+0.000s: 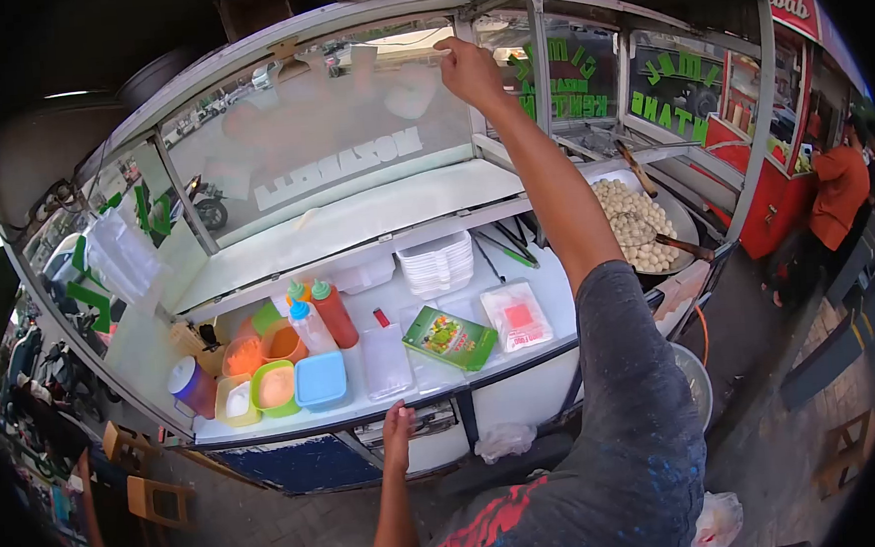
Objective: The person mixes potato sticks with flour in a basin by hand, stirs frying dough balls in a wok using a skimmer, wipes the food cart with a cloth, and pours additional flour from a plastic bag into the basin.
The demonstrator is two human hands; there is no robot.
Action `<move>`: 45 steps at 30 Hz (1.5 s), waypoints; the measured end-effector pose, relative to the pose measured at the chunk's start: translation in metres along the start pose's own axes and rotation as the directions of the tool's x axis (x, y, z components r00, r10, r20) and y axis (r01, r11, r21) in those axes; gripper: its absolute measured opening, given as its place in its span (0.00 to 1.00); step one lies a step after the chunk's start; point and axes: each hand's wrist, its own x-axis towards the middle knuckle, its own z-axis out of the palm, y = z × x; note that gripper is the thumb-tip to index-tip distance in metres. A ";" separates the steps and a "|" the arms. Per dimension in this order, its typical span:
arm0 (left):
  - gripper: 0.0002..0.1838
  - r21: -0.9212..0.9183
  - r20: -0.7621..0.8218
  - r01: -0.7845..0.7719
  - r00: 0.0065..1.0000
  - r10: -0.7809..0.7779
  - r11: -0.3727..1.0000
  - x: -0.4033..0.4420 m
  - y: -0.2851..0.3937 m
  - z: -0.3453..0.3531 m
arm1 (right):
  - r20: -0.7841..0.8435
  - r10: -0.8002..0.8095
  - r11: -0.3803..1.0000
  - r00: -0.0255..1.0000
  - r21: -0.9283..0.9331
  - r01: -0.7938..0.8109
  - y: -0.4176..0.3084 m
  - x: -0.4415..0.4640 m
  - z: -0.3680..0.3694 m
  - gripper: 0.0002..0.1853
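One large pane, the front glass (319, 130), is the item at hand; it stands upright beyond the shelf (354, 213), hazy, with white lettering low down; the right hand (465, 66) is raised at its upper right corner, fingers curled, though whether they pinch anything or touch the frame cannot be told; the left hand (399, 426) hangs at the front edge of the tabletop (552, 274), fingers drawn together, no held item discernible; progress, in my judgement: work at the glass appears under way, no finished result evident; how much is left cannot be established; neither hand touches the tabletop goods.

Surroundings, in descending size: the pan (685, 220), at right, with pale balls (643, 201) in it; foam boxes (437, 265), stacked; the green carton (450, 338), lying flat; the blue tub (321, 381); the red bottle (335, 315), upright; obstructions: shelf and goods lie between body and glass; the right arm screens part of the tabletop.
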 end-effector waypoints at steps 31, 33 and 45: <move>0.20 0.524 -0.639 0.629 0.736 -0.223 0.574 -0.260 -0.270 0.010 | 0.560 0.468 0.877 0.684 -0.388 -0.283 0.301 -0.382 0.092 0.33; 0.19 0.437 -0.739 0.651 0.653 -0.165 0.620 -0.299 -0.265 0.012 | 0.609 0.524 0.841 0.595 -0.479 -0.251 0.301 -0.376 0.108 0.40; 0.09 0.252 -0.877 0.082 0.441 0.191 0.964 -0.201 -0.122 -0.046 | 0.734 0.396 0.914 0.552 -0.254 -0.317 0.320 -0.356 0.052 0.27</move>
